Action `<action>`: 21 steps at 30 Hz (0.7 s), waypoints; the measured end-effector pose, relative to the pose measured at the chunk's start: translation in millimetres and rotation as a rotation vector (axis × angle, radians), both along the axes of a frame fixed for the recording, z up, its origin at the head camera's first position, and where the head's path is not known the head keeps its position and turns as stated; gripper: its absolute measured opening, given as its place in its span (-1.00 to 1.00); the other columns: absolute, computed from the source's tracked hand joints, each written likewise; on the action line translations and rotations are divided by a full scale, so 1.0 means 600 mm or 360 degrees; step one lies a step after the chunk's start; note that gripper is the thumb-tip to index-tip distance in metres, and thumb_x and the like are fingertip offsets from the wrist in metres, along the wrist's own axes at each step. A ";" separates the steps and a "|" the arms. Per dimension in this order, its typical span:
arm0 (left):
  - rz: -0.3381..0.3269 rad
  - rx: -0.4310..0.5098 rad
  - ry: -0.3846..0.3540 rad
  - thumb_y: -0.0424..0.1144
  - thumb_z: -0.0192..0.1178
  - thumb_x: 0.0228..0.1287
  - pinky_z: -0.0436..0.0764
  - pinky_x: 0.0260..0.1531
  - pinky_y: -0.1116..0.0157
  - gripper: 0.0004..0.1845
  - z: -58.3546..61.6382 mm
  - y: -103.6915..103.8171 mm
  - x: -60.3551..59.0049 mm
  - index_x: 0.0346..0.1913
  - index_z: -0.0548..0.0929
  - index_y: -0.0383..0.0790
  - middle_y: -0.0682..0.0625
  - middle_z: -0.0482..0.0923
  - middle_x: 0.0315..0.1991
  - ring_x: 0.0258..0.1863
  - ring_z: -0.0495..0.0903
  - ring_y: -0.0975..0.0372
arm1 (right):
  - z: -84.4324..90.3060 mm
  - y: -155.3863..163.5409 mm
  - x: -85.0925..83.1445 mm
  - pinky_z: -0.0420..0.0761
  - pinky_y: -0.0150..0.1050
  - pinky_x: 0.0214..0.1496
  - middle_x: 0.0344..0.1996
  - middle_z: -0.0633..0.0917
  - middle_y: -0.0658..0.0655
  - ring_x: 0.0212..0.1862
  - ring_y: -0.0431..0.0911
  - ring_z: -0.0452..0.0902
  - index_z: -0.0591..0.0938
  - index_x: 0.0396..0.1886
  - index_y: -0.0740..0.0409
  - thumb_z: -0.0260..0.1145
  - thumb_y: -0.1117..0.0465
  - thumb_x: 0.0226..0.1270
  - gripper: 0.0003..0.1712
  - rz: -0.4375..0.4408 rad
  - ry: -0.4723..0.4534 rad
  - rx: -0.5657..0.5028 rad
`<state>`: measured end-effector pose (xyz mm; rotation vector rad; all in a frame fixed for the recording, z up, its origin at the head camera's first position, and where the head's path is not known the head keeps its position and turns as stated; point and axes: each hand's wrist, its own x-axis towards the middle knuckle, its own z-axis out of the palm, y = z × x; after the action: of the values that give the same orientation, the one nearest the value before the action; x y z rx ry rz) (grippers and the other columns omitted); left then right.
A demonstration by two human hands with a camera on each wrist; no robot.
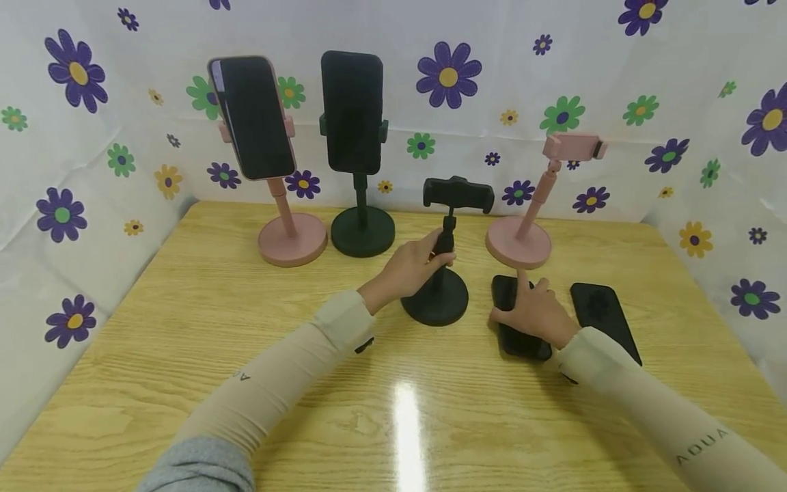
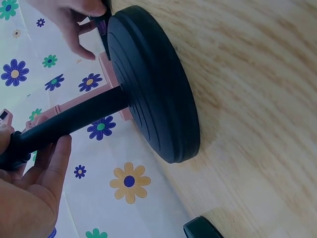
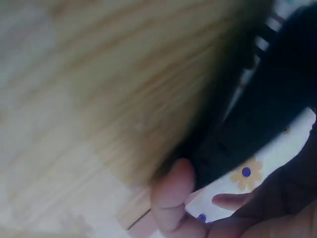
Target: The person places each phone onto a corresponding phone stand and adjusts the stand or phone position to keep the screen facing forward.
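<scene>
Sleeves [image 1: 277, 383] slant inward, left hand [image 1: 406, 268] gripping black stand [image 1: 435, 304], right hand [image 1: 537, 311] pinching phone [image 1: 521, 344].

Wht backdrop [image 1: 393, 27] w/ purple, green, yellow flwrs [image 1: 449, 76] behind wood tbl [image 1: 184, 342]

Glossy wood-grain table [image 1: 332, 430]; matt, plastic-looking black stand [image 1: 438, 302]; glossy-screened pink-edged phone [image 1: 255, 116]; matt cloth sleeves [image 1: 270, 386]
</scene>
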<state>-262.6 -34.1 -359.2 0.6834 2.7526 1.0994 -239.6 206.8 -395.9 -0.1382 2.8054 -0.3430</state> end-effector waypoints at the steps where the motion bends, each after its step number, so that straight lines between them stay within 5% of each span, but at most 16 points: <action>1: -0.0002 0.0000 -0.0003 0.03 -0.09 0.43 0.52 0.05 0.16 -0.46 0.000 0.000 0.000 0.30 0.27 -0.24 -0.01 0.64 -0.11 -0.04 0.60 0.14 | 0.002 0.003 -0.001 0.53 0.20 -0.09 0.05 0.26 0.67 -0.06 0.42 0.44 -0.27 0.45 0.26 0.22 -0.25 0.12 0.22 -0.0012 -0.0002 -0.0031; 13: 0.0007 -0.0010 -0.0009 0.05 -0.09 0.42 0.51 0.09 0.15 -0.46 0.001 0.003 0.000 0.29 0.28 -0.22 -0.02 0.64 -0.09 -0.01 0.61 0.14 | 0.038 0.025 -0.001 0.50 0.28 -0.04 0.17 0.24 0.64 0.05 0.38 0.37 -0.18 0.43 0.35 0.28 -0.19 0.10 0.20 -0.0101 0.0113 -0.0192; 21: 0.0008 -0.0017 -0.0020 0.05 -0.09 0.43 0.51 0.09 0.15 -0.44 0.004 0.000 0.000 0.31 0.26 -0.25 -0.03 0.63 -0.09 -0.01 0.60 0.13 | 0.030 0.029 -0.010 0.41 0.30 0.08 0.20 0.33 0.56 0.17 0.38 0.32 0.02 0.37 0.37 0.36 -0.10 0.05 0.10 0.0138 0.0118 -0.0204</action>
<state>-262.4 -33.9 -356.6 0.6667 2.7490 1.0856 -245.6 224.1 -377.8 -0.3065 2.8389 -0.5068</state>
